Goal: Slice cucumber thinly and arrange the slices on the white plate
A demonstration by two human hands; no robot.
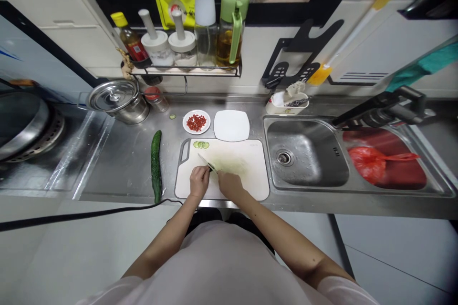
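My right hand (230,185) is wrapped round the handle of a small knife (203,158), whose blade points away to the left over the white cutting board (189,178). Beside the blade, my left hand (199,181) has its fingers closed on a short dark green piece of cucumber (212,167), mostly hidden by fingers and knife. A few cucumber slices (201,145) lie overlapping at the board's far left. Left of the board, a whole cucumber (156,167) rests lengthwise on the steel counter.
Behind the board stand a plate of chopped red pieces (196,122) and a square white plate (232,125). A lidded pot (119,100) is at the back left. The sink (307,152) adjoins on the right, with a red bag (368,164) in its second basin. A black cable (89,213) crosses the front edge.
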